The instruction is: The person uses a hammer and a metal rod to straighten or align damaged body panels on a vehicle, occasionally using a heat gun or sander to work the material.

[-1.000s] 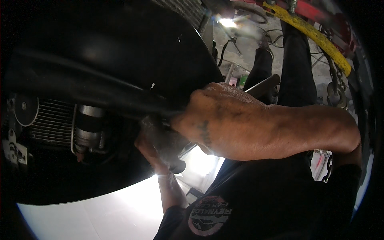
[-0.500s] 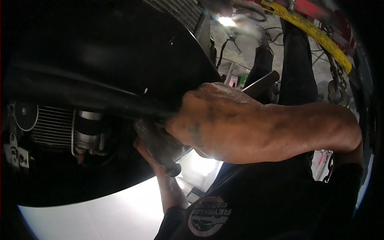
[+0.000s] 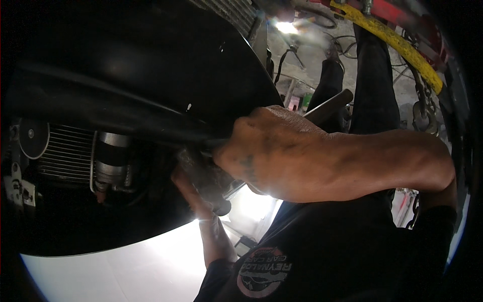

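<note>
My right hand (image 3: pixel 271 146) reaches in from the right and is closed around the handle (image 3: pixel 329 104) of a hammer. The dark metal hammer head (image 3: pixel 201 178) is on the left side of the fist, slightly blurred, just below the lower edge of a large black panel (image 3: pixel 151 65). Behind the hammer head, my left hand (image 3: pixel 185 186) reaches up from below toward the dark space under that panel. Its fingers are hidden by the hammer and shadow.
At left are a finned radiator (image 3: pixel 68 158), a metal cylinder (image 3: pixel 111 158), a round dark disc (image 3: pixel 34 141) and a metal bracket (image 3: pixel 25 194). A yellow bar (image 3: pixel 390 43) and a chain with a hook (image 3: pixel 423 118) are at upper right. A bright lamp (image 3: pixel 287 27) shines near the floor.
The hammer head has shifted slightly up and to the right with my right hand. The black panel sits slightly farther right in view. My left hand stays nearly in place.
</note>
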The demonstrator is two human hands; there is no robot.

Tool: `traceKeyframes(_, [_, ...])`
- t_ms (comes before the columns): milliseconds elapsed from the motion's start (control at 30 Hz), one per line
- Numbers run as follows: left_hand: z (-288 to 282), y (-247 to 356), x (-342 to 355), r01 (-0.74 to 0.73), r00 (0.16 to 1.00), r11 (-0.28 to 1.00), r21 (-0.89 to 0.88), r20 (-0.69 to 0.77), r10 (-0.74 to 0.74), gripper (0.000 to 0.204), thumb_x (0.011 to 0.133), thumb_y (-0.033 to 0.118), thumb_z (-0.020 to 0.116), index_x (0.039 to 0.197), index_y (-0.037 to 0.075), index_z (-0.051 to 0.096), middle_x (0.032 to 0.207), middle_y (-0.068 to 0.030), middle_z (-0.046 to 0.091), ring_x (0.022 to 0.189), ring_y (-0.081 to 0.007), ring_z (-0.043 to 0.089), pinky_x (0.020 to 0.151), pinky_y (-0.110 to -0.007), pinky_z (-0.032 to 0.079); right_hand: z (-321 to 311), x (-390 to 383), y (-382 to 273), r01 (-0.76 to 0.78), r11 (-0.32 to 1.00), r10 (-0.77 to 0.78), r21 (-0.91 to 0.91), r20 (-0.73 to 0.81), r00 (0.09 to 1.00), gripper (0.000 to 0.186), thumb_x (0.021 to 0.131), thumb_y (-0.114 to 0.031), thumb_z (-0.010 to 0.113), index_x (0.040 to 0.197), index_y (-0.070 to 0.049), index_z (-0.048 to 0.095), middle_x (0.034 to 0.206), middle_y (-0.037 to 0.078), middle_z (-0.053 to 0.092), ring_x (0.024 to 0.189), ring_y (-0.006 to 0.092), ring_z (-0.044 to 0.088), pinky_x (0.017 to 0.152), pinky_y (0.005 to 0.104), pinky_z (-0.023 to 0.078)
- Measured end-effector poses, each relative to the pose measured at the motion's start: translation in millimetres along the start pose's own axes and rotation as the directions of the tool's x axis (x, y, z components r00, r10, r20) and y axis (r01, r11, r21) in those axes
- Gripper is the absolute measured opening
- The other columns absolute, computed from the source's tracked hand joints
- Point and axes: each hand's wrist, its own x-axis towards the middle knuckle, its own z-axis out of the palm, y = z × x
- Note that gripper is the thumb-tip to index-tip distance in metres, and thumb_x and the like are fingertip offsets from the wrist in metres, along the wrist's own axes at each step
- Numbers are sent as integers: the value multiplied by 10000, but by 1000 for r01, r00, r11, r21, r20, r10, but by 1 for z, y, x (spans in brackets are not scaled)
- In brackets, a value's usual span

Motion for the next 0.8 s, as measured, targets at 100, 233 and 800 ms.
traceKeyframes(100, [1, 3, -3, 23, 1000, 1000, 10, -9, -23, 622, 893, 460, 714, 1289, 37, 490, 1164, -140, 587, 1068, -230, 571, 937, -363, 435, 9, -1, 4, 72, 997, -71, 10, -79, 994, 96, 921, -133, 743, 925, -37, 749, 826, 106, 759, 761, 181, 757, 674, 302, 642])
traceKeyframes(233, [4, 7, -12, 65, 997, 997, 46, -35, -64, 719, 907, 477, 713, 1423, 49, 452, 1305, -160, 575, 1216, -251, 560, 1062, -387, 426, 4, -1, -2, 20, 989, -10, -147, 73, 997, 126, 909, -137, 750, 980, -34, 736, 855, 122, 764, 758, 206, 760, 688, 315, 640])
traceKeyframes(800, [2, 9, 0, 69, 997, 997, -46, 24, -68, 581, 877, 425, 718, 1262, 29, 539, 1130, -150, 618, 1038, -252, 603, 941, -375, 464, -10, -3, 2, 24, 999, -25, 48, 17, 1000, 138, 981, -114, 649, 990, 6, 717, 794, 142, 734, 686, 187, 733, 644, 311, 637])
